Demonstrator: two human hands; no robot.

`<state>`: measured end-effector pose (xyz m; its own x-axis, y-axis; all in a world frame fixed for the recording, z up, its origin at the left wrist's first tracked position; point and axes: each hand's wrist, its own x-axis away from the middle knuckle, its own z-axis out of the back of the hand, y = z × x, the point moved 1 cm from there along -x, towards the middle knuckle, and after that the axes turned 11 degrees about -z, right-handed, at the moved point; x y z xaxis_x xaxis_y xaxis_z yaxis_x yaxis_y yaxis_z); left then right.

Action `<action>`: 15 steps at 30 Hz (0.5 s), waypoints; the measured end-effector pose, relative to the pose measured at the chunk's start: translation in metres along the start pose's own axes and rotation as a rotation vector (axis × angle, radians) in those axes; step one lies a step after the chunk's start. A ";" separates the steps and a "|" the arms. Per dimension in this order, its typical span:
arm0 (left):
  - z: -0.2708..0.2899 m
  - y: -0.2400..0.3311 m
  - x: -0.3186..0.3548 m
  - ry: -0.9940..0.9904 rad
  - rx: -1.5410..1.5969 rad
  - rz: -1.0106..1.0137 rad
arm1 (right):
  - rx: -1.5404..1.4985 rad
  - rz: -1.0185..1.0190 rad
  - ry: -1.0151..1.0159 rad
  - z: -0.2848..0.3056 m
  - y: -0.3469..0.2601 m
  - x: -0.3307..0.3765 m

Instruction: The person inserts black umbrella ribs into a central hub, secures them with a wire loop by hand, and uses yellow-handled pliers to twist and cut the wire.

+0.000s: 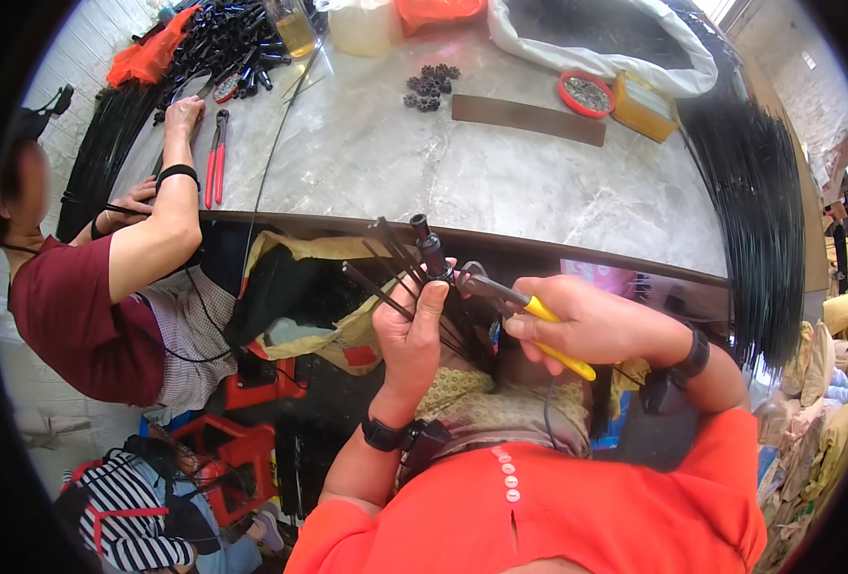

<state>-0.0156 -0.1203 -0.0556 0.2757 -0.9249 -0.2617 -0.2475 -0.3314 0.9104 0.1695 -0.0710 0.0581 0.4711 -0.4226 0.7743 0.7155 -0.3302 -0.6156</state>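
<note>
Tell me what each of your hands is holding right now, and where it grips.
The left hand grips a black hub with thin rods just below its top. The right hand holds yellow-handled pliers by the handles, their jaws at the hub.

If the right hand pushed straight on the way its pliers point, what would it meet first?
The right hand aims its yellow-handled pliers up-left. Their tip already reaches the black tubular hub with thin rods held in the left hand, so that comes first; depth is unclear.
</note>
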 end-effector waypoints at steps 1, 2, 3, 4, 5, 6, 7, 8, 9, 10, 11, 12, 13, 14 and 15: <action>0.002 0.000 0.001 0.004 0.025 -0.001 | 0.007 -0.002 0.011 0.000 -0.001 0.002; 0.004 -0.001 0.002 -0.002 0.017 -0.001 | 0.014 -0.005 0.023 0.000 0.000 0.004; 0.003 -0.002 0.002 -0.006 0.016 -0.011 | 0.007 -0.002 0.025 0.001 0.001 0.004; 0.003 -0.002 0.003 -0.011 0.016 -0.022 | 0.016 0.011 0.019 0.002 0.001 0.005; 0.002 -0.001 0.003 -0.019 0.014 -0.021 | 0.025 0.023 0.013 0.003 0.002 0.006; 0.000 0.000 0.003 -0.021 -0.015 -0.031 | 0.019 0.026 0.017 0.004 0.002 0.007; -0.002 0.002 0.002 -0.022 -0.044 -0.042 | 0.028 0.022 0.009 0.005 0.002 0.007; -0.005 0.003 0.003 -0.028 -0.045 -0.043 | 0.038 0.019 0.002 0.005 0.002 0.008; -0.010 0.005 0.004 0.004 -0.057 -0.033 | 0.033 0.022 0.004 0.005 0.003 0.009; -0.013 0.006 0.005 0.037 -0.069 -0.024 | 0.035 0.022 -0.004 0.005 0.005 0.009; -0.015 0.006 0.006 0.032 -0.070 -0.025 | 0.036 0.021 -0.012 0.005 0.007 0.009; -0.016 0.006 0.007 0.035 -0.118 -0.037 | 0.031 0.024 -0.010 0.004 0.007 0.009; -0.016 0.005 0.008 0.037 -0.166 -0.050 | 0.034 0.022 -0.004 0.004 0.008 0.010; -0.017 0.004 0.010 0.029 -0.167 -0.050 | 0.036 0.020 0.002 0.003 0.010 0.010; -0.019 0.003 0.011 0.021 -0.155 -0.056 | 0.027 0.022 0.012 0.004 0.012 0.013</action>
<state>0.0042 -0.1282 -0.0501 0.3046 -0.9014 -0.3078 -0.0858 -0.3478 0.9336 0.1861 -0.0770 0.0613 0.4807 -0.4393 0.7589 0.7190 -0.2980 -0.6279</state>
